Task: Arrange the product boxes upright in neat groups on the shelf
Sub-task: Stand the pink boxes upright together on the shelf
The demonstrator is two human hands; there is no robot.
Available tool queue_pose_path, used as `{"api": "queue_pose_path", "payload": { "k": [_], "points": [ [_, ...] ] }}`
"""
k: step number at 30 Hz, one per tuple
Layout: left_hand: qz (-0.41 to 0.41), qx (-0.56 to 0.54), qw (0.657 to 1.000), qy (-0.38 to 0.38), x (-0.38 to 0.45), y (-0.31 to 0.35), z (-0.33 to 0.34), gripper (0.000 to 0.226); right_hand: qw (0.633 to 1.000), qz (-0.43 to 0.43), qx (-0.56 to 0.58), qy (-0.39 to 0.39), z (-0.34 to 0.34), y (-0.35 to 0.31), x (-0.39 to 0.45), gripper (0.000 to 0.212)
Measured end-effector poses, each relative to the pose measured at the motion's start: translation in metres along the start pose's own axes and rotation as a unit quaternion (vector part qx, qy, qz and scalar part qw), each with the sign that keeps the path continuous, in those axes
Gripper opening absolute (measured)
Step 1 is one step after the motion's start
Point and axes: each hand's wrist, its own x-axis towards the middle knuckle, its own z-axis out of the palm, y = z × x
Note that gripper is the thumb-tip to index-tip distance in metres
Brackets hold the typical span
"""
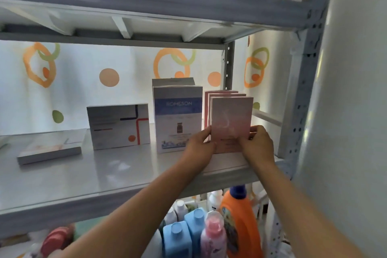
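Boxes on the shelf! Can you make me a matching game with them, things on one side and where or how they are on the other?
Things:
1. Front pink cardboard box
2. Tall white and blue box
3. Wide grey and white box with red line
4. Flat white box

States:
A. Lying flat at the left of the grey shelf
B. Upright, held on both sides by the left hand and right hand
C. Upright, just left of the pink boxes
D. Upright on its long edge, between the flat box and the tall box

Pairs: 1-B, 2-C, 3-D, 4-A
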Motion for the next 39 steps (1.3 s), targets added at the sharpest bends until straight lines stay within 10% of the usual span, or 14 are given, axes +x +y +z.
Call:
{"api": "queue_pose_path", "payload": {
  "k": [15, 39],
  "points": [
    [-0.097, -0.111, 0.989, -0.005, 0.024, -0.017, 0.009, 0.043, 0.993, -0.020, -0.111, -0.021, 0.013, 0.023, 0.009, 0.056],
    [-0.076, 0.119, 0.988, 0.064, 0.000, -0.010, 0.005, 0.032, 0.982, -0.017, -0.190, 0.000, 0.011, 0.017, -0.005, 0.039]
  ]
}}
